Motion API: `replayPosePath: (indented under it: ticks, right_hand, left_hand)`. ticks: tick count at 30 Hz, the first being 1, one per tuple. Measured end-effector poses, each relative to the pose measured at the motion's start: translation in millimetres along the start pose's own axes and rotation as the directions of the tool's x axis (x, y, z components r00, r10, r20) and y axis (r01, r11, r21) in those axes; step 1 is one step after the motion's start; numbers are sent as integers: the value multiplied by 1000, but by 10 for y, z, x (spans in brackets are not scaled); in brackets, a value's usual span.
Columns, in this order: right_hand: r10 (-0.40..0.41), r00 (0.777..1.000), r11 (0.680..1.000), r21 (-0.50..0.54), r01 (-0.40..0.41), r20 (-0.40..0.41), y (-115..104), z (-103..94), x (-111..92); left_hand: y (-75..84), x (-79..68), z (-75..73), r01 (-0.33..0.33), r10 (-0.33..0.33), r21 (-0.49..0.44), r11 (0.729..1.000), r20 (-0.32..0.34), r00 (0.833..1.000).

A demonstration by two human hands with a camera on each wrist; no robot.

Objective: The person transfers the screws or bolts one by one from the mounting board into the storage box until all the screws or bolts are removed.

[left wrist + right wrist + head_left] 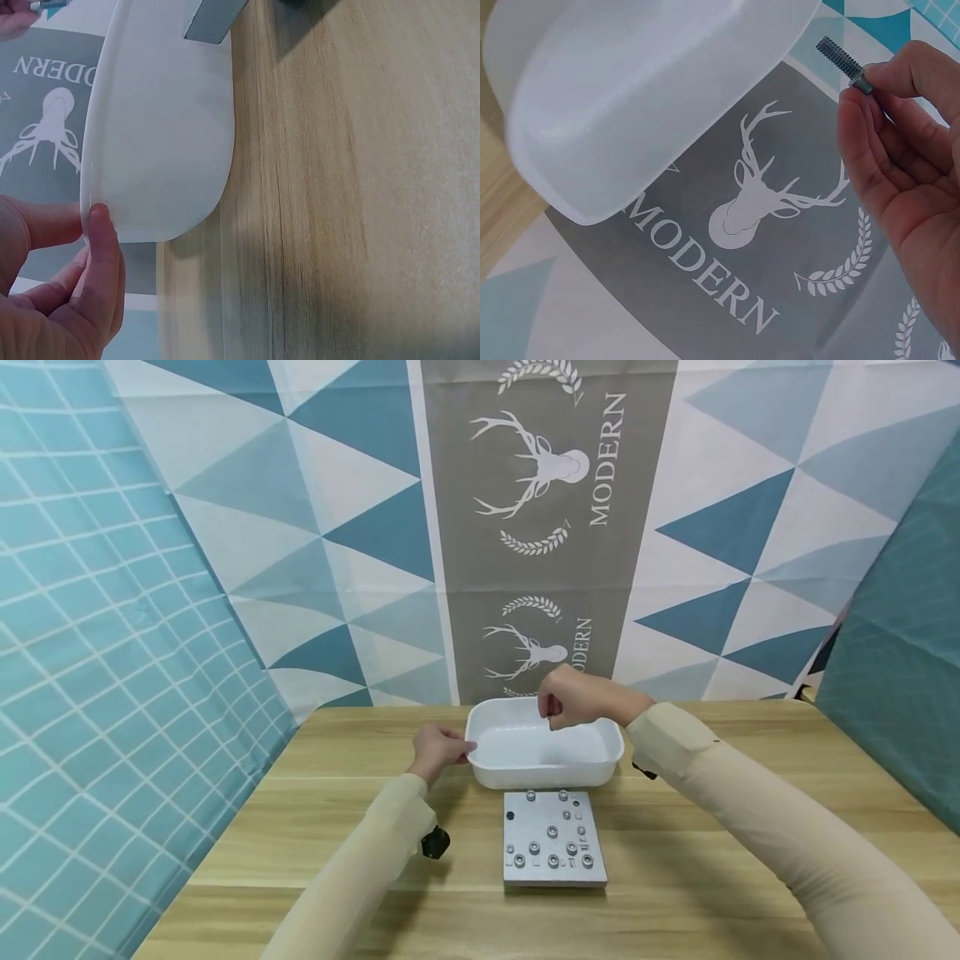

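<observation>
Between thumb and fingertips my right hand (573, 697) pinches a bolt (844, 61) by its head, its threaded shank sticking out. This hand is raised above the white plastic tub (543, 774), over its right half. My left hand (437, 750) holds the tub's left rim, thumb on one side and fingers on the other, as the left wrist view shows. In front of the tub lies a grey metal plate (540, 827) with several socket-head bolts (552, 832) standing in it and a dark hole near its left edge.
The wooden table (337, 827) carries the tub and the plate. A patterned cloth (360, 527) with deer prints hangs behind its far edge. Blue checked cloth (112, 635) hangs at the left and green cloth (900, 652) at the right.
</observation>
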State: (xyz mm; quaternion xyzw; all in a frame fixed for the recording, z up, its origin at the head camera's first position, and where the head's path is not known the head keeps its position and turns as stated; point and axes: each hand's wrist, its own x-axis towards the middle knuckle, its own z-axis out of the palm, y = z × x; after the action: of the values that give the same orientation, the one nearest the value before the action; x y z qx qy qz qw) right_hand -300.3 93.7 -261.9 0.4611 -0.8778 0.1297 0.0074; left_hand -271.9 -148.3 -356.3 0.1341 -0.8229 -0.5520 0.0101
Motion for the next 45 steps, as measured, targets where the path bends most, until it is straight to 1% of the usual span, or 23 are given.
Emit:
replayPosePath:
  ticks: [4,10,14,19,22,27,29,38,45]
  right_hand:
    - [-13,1000,1000,1,13,-1,31,0,26]
    - [37,999,999,24,-38,19,50,30,58]
    - [80,996,996,34,-81,38,81,80,80]
    - [109,992,992,49,-113,69,149,155,95]
    - [103,992,994,40,-106,71,191,166,104]
    - [57,998,998,24,-58,40,256,150,136]
    - [56,998,998,22,-57,38,279,145,155]
    - [106,993,994,16,-107,58,361,165,258]
    - [132,986,991,8,-133,100,375,205,324]
  left_hand:
    - [6,-15,17,-8,8,7,1000,0,1000]
    - [21,-12,15,-12,12,22,1000,-5,1000]
    - [16,-11,4,-11,11,16,1000,-2,1000]
    - [7,-25,-1,-9,9,9,1000,11,1000]
    - [10,-31,-5,-6,6,11,1000,14,1000]
    - [17,-27,-9,-10,10,13,1000,8,1000]
    - [19,-23,-10,-13,13,10,1000,6,1000]
    - [40,0,-9,-20,20,-24,1000,-2,1000]
    - [42,-13,-1,-10,10,-3,1000,-1,1000]
